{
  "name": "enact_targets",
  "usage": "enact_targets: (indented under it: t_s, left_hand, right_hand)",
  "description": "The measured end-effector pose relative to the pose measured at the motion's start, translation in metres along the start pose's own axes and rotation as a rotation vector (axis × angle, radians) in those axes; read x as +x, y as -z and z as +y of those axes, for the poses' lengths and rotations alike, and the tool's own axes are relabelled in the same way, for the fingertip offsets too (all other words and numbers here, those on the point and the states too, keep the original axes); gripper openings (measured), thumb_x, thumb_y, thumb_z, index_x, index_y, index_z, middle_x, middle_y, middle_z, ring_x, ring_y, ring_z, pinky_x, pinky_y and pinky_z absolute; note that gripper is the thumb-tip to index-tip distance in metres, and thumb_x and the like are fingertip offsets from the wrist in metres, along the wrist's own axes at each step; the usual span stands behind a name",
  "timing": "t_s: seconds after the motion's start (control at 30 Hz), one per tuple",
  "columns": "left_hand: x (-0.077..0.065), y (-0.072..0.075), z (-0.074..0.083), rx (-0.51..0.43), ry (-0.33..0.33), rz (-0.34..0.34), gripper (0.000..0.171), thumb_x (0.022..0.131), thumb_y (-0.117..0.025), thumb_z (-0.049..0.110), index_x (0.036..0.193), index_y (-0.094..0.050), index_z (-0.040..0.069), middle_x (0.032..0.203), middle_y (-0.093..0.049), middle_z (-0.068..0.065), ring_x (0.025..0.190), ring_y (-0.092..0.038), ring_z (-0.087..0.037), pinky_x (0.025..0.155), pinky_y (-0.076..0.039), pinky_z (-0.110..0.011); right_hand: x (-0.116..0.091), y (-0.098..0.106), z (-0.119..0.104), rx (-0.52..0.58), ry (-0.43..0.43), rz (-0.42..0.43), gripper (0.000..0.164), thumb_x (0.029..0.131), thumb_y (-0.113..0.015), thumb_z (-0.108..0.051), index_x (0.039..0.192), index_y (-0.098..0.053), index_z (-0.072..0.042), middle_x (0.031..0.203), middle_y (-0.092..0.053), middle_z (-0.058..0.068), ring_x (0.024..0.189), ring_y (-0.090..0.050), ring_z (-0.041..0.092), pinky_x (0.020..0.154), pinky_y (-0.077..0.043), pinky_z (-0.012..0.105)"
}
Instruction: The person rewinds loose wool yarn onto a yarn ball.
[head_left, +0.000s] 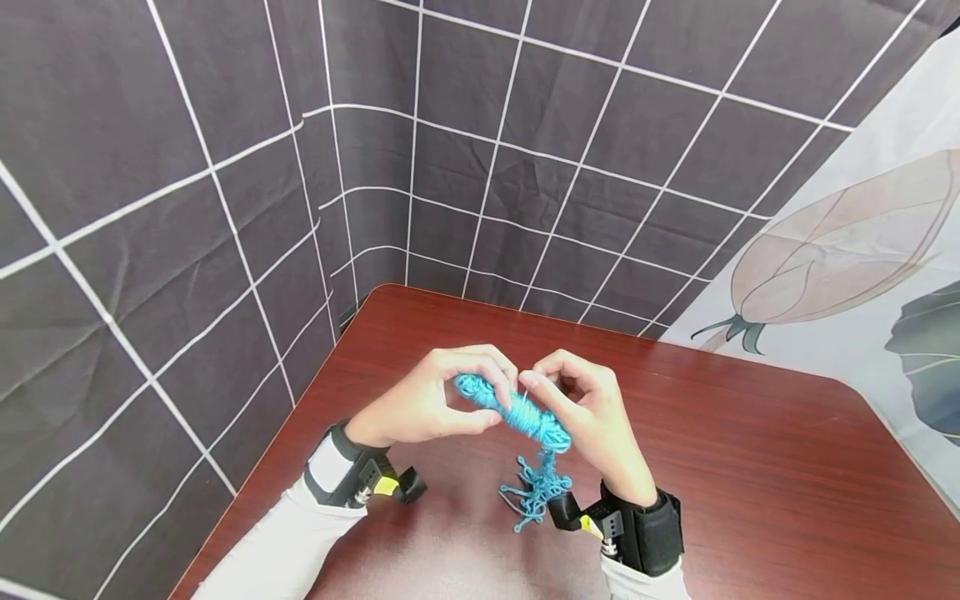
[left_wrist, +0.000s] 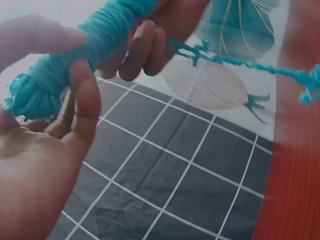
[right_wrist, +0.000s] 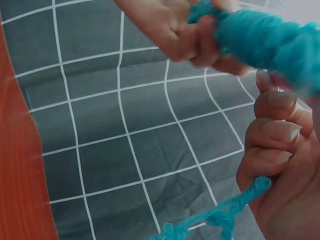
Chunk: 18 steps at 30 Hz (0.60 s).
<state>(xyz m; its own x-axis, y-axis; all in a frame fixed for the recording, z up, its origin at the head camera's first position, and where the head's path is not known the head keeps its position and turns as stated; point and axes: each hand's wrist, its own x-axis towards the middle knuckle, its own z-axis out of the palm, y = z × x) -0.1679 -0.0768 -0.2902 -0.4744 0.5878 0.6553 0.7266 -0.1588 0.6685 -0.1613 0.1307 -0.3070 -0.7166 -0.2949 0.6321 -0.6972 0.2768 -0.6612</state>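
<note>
A bundle of turquoise yarn [head_left: 534,423], wound tightly round its middle with loops showing at the ends, is held above the table. My left hand [head_left: 442,393] grips its left part between thumb and fingers; the left wrist view shows the wound yarn [left_wrist: 102,32] in that grasp. At the right part, my right hand [head_left: 592,408] has curled fingers and pinches a thin strand beside the bundle. Below the right end hangs a loose, knotted yarn tail [head_left: 542,487], seen also as a kinked length of yarn [right_wrist: 220,215] in the right wrist view.
A reddish-brown wooden table [head_left: 750,450] lies beneath both hands. Behind it and at the left hangs a dark grey cloth with white grid lines [head_left: 480,167]. A pale cloth with a plant print [head_left: 840,250] hangs on the right.
</note>
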Motion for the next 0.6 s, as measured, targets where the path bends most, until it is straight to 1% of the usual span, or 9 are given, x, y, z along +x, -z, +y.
enact_targets:
  t_s: [0.07,0.13,0.2,0.3,0.37,0.47,0.53,0.6]
  left_hand:
    - [-0.0002,0.0006,0.0002,-0.043,-0.018,0.030,0.017,0.070,-0.067,-0.013,0.080,-0.062,0.000,0.091,-0.061,-0.015,0.090,-0.055,-0.021,0.068,-0.055,-0.032]
    - [-0.0002,0.0006,0.0007,-0.076,-0.029,0.076,0.019,0.069,-0.067,-0.015,0.080,-0.060,-0.002,0.090,-0.059,-0.017,0.089,-0.054,-0.023,0.065,-0.056,-0.032]
    - [0.0000,0.0004,0.0014,-0.094,-0.024,0.137,0.020,0.068,-0.067,-0.018,0.079,-0.059,-0.002,0.090,-0.057,-0.018,0.087,-0.053,-0.024,0.063,-0.057,-0.032]
    - [0.0006,-0.0004,0.0018,-0.095,-0.003,0.248,0.019,0.069,-0.065,-0.018,0.079,-0.057,-0.003,0.091,-0.056,-0.017,0.087,-0.053,-0.025,0.067,-0.057,-0.030]
    - [0.0014,-0.0007,0.0010,-0.078,0.016,0.319,0.018,0.071,-0.065,-0.018,0.079,-0.057,-0.004,0.091,-0.056,-0.016,0.087,-0.053,-0.024,0.070,-0.056,-0.028]
    - [0.0022,-0.0014,-0.0009,-0.027,0.030,0.398,0.019,0.072,-0.065,-0.017,0.085,-0.057,-0.006,0.092,-0.056,-0.016,0.086,-0.054,-0.022,0.072,-0.055,-0.025]
    - [0.0026,-0.0019,-0.0017,0.040,0.035,0.426,0.021,0.072,-0.066,-0.016,0.089,-0.057,-0.007,0.093,-0.056,-0.016,0.086,-0.054,-0.021,0.072,-0.054,-0.024]
    - [0.0029,-0.0024,-0.0022,0.118,0.034,0.437,0.025,0.071,-0.067,-0.014,0.093,-0.058,-0.007,0.094,-0.057,-0.016,0.086,-0.055,-0.019,0.072,-0.054,-0.027]
  right_hand:
    - [0.0000,-0.0004,0.0007,0.012,-0.015,-0.019,0.006,0.085,-0.062,-0.003,0.082,-0.065,-0.007,0.065,-0.058,0.002,0.053,-0.048,0.011,0.044,-0.040,0.026]
    - [0.0002,-0.0011,0.0014,0.016,-0.032,-0.043,0.009,0.086,-0.060,-0.001,0.084,-0.065,-0.009,0.068,-0.059,0.001,0.057,-0.051,0.012,0.048,-0.043,0.026]
    - [0.0005,-0.0020,0.0019,0.007,-0.038,-0.063,0.015,0.086,-0.057,0.003,0.084,-0.064,-0.010,0.065,-0.055,0.000,0.057,-0.050,0.012,0.050,-0.043,0.026]
    - [0.0011,-0.0037,0.0027,-0.028,-0.023,-0.079,0.016,0.087,-0.055,0.004,0.084,-0.064,-0.008,0.060,-0.048,0.000,0.055,-0.045,0.011,0.049,-0.041,0.026]
    - [0.0010,-0.0047,0.0028,-0.035,-0.012,-0.084,0.015,0.087,-0.054,0.004,0.084,-0.064,-0.006,0.056,-0.042,0.000,0.050,-0.040,0.010,0.046,-0.038,0.027]
    - [0.0008,-0.0059,0.0022,-0.037,-0.006,-0.098,0.011,0.088,-0.057,-0.001,0.083,-0.065,-0.006,0.054,-0.041,0.000,0.048,-0.038,0.010,0.044,-0.036,0.026]
    - [0.0006,-0.0062,0.0010,-0.036,-0.010,-0.108,0.010,0.088,-0.058,-0.004,0.083,-0.065,-0.009,0.054,-0.040,-0.001,0.048,-0.037,0.010,0.043,-0.035,0.026]
    - [0.0004,-0.0058,-0.0008,-0.041,-0.008,-0.104,0.009,0.088,-0.059,-0.006,0.084,-0.065,-0.011,0.056,-0.044,-0.002,0.049,-0.039,0.010,0.044,-0.036,0.027]
